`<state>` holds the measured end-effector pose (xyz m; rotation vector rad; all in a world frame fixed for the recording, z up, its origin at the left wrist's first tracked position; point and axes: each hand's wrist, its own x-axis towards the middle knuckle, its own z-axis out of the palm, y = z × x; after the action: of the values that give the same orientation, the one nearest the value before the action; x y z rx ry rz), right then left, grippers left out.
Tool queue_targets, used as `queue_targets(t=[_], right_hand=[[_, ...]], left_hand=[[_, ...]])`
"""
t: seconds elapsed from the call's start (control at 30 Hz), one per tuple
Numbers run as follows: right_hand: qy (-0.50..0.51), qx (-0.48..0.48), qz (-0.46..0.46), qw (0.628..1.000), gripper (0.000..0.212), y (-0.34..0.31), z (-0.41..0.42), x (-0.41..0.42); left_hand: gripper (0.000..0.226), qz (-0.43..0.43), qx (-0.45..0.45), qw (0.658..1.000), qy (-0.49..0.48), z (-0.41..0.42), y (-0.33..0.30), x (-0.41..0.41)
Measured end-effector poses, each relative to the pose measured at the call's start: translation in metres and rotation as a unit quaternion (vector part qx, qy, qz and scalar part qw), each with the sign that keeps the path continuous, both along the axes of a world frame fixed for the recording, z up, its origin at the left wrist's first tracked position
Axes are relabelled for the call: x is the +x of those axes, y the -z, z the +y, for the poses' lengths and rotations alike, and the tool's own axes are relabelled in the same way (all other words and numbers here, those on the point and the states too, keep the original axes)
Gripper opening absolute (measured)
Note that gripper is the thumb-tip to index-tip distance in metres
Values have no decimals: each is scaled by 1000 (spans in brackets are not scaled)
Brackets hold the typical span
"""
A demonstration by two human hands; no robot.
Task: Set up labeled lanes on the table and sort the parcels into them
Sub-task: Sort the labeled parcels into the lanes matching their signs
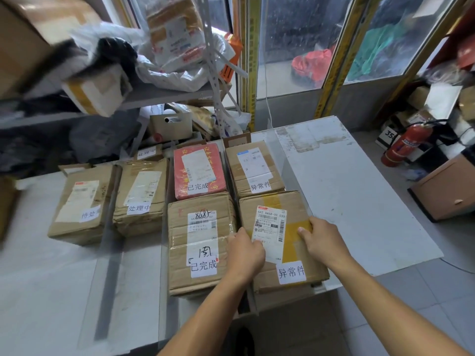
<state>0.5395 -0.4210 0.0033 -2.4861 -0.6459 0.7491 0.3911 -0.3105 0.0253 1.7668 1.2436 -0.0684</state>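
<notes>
Several labelled parcels lie in rows on the white table (347, 201). In the right lane, the near cardboard parcel (280, 201) carries a shipping label and a white tag. My left hand (246, 249) grips its left edge and my right hand (322, 240) grips its right edge over yellow tape. Behind it sits another tagged brown box (253, 168). To the left are a large brown box (200, 242) and a red parcel (198, 169). Two more tagged brown boxes (140, 196) (79, 201) lie further left.
A grey strip (109, 265) and clear dividers run between the lanes. A shelf (167, 93) with bags and parcels stands behind the table. A red fire extinguisher (404, 145) and a brown cabinet (447, 188) are on the floor at right.
</notes>
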Motion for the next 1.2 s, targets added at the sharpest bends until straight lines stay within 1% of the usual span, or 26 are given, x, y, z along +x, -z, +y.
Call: queue_targets(t=[0.13, 0.17, 0.23, 0.27, 0.3, 0.33, 0.37, 0.4, 0.53, 0.63, 0.73, 0.87, 1.0, 1.2], right_hand=[[-54, -44, -122, 990, 17, -13, 11, -5], [-61, -48, -140, 987, 15, -16, 14, -6], [-67, -35, -162, 984, 14, -23, 24, -12], [-70, -21, -166, 983, 14, -28, 30, -17], [-76, 0, -166, 983, 15, -32, 39, -23], [-86, 22, -166, 982, 20, -38, 50, -30], [-99, 45, -165, 980, 27, -44, 63, -38], [-114, 68, -160, 978, 31, -49, 77, -48], [-174, 146, -139, 964, 30, -67, 145, -92], [-184, 174, -117, 960, 39, -76, 202, -123], [-184, 188, -87, 961, 37, -80, 265, -144], [-159, 164, -74, 971, 36, -78, 349, -155], [-125, 123, -64, 982, 35, -69, 420, -144], [-120, 38, -60, 990, 32, -55, 481, -120]], left_hand=[[14, -41, 7, 999, 23, 13, -5, -8], [11, -55, 12, 998, 24, 17, -6, -11], [11, -84, 20, 996, 17, 28, -13, -19], [11, -97, 19, 995, 11, 35, -17, -24], [18, -108, 19, 994, 3, 43, -21, -30], [28, -117, 23, 993, -9, 53, -27, -37], [33, -127, 27, 991, -23, 65, -32, -45], [34, -139, 36, 989, -34, 77, -38, -54], [23, -180, 91, 977, -69, 137, -59, -97], [22, -181, 117, 973, -87, 192, -71, -129], [17, -186, 143, 968, -86, 255, -74, -156], [15, -181, 149, 969, -83, 345, -69, -176], [17, -177, 154, 970, -69, 431, -62, -169], [25, -148, 98, 983, -38, 514, -35, -140]])
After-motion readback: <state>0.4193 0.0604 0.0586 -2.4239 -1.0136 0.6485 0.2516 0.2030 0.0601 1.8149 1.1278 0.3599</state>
